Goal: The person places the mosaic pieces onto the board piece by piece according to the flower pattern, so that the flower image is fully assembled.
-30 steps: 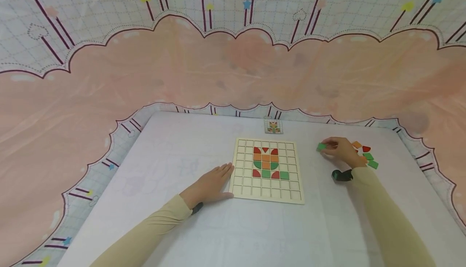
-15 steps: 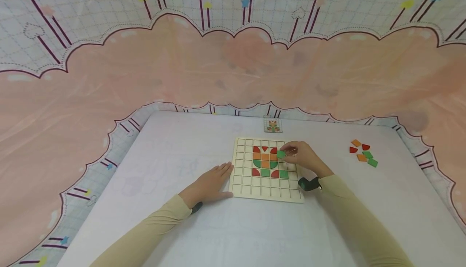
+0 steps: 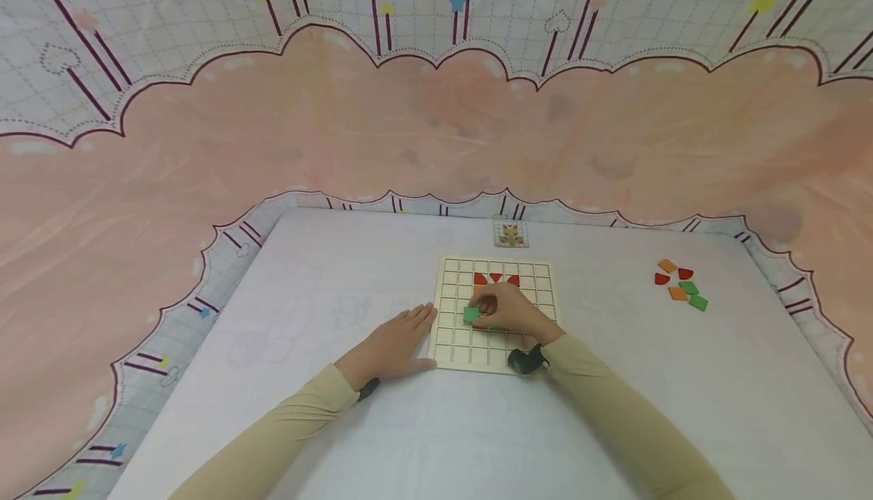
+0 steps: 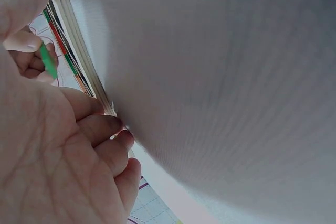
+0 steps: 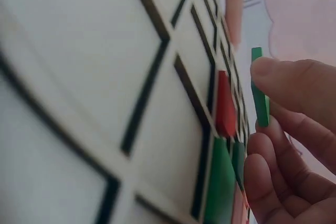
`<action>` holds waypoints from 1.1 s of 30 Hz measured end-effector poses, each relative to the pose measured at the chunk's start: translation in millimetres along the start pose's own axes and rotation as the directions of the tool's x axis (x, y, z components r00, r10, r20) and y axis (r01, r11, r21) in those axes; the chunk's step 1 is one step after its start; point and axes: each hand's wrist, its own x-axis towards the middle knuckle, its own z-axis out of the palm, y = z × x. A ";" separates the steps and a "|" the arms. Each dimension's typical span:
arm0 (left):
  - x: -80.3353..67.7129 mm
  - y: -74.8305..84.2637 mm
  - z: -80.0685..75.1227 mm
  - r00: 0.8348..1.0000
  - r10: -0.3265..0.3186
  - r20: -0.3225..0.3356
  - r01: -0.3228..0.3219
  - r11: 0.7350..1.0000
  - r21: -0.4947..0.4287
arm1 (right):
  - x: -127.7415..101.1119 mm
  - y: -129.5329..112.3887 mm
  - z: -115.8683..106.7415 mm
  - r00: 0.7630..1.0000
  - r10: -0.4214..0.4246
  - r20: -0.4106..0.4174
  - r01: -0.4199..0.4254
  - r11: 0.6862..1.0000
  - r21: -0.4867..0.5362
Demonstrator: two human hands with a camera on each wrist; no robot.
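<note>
A pale wooden grid board (image 3: pixel 453 356) lies on the white table, with red, orange and green tiles set in its cells. My right hand (image 3: pixel 508 309) is over the board's left-middle part and pinches a green square tile (image 3: pixel 470 314) between thumb and fingers. In the right wrist view that green tile (image 5: pixel 259 87) shows edge-on, apart from the board surface. My left hand (image 3: pixel 395 345) rests flat on the table, its fingertips and thumb at the board's left edge. The right hand hides much of the tile pattern; red tiles (image 3: pixel 495 278) show above it.
A small picture card (image 3: pixel 511 233) with a coloured grid pattern lies behind the board. Loose tiles lie at the right: orange (image 3: pixel 677 293), red (image 3: pixel 685 273) and green (image 3: pixel 698 303). A patterned cloth (image 3: pixel 436 129) hangs behind the table.
My right hand has carried the green tile leftward from beside the loose tiles, across the board's right side, to its left-middle part. The left hand has stayed at the board's edge.
</note>
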 end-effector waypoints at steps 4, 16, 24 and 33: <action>-0.6 0.0 -0.4 1.000 0.003 -0.001 -0.003 1.000 0.001 | 4.8 -3.5 5.9 1.000 0.020 0.017 -0.020 0.999 -0.032; 0.3 0.3 -0.1 1.000 -0.010 0.006 0.010 1.000 -0.005 | 6.6 -6.9 7.1 0.995 0.089 0.043 -0.086 0.993 -0.084; 0.4 -0.3 -0.1 1.000 -0.011 0.010 0.011 1.000 -0.010 | 5.7 -5.7 6.1 0.996 0.076 0.034 -0.073 0.994 -0.083; 0.0 0.5 -0.6 1.000 -0.004 0.002 0.004 1.000 -0.003 | 8.2 -6.2 8.3 0.995 0.087 0.057 -0.080 0.989 -0.125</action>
